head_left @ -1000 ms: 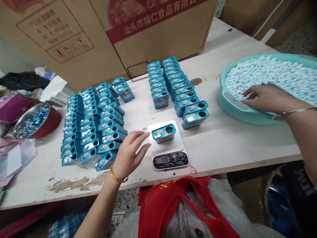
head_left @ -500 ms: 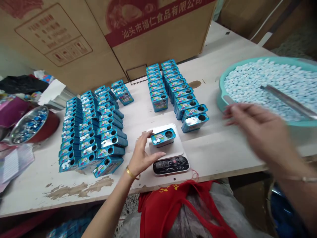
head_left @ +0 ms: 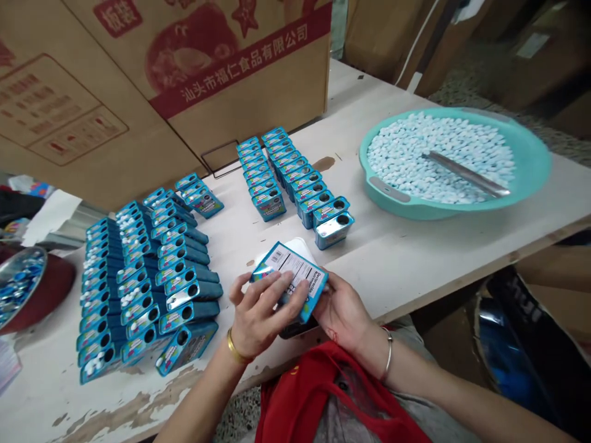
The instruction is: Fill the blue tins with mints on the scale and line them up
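A blue candy tin lies tilted between my hands, its printed label side up. My left hand is closed on it, fingers laid across the label. My right hand is at the tin's right end, palm turned up; its fingers are partly hidden beneath the tin. Behind and below the tin, the white kitchen scale shows only in part. On the left stand rows of blue tins with round holes, some with white candies on top. More blue tins stand in two rows further back.
A turquoise basin of white candies stands at right, a metal scoop lying on the candies. Large cardboard boxes rise at the back. At far left is a red bowl of shiny blue wrapped pieces. The table's front edge runs near me.
The tin has been lifted off the scale and turned label side up. My right hand has come from beside the basin to the tin. The view has swung right.
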